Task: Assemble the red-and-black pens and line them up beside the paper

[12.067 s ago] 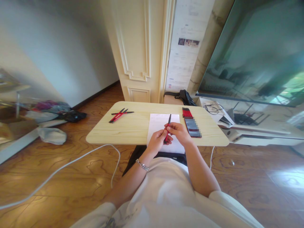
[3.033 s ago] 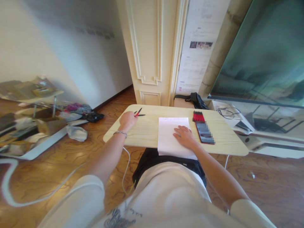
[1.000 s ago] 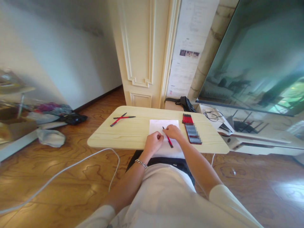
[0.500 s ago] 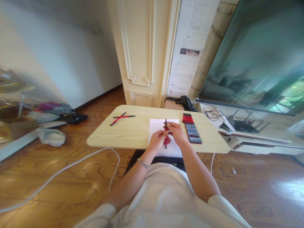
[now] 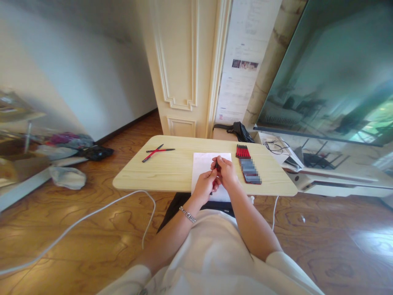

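Both my hands meet over the white sheet of paper on the small light-wood table. My left hand, a bracelet on its wrist, is closed on the near end of a red and black pen. My right hand is closed round the pen's far end; most of the pen is hidden by the fingers. Two more red and black pens lie crossed at the table's far left. A row of several pens lies at the far right, beside a dark box.
A white cable runs across the wooden floor on the left. Clothes and bags lie by the left wall. A large screen stands on a low white unit to the right. A black bag sits behind the table.
Three seconds ago my left hand took a pen from the far left pile while the right lay flat on the paper. Both hands since closed on the pen, now almost hidden.
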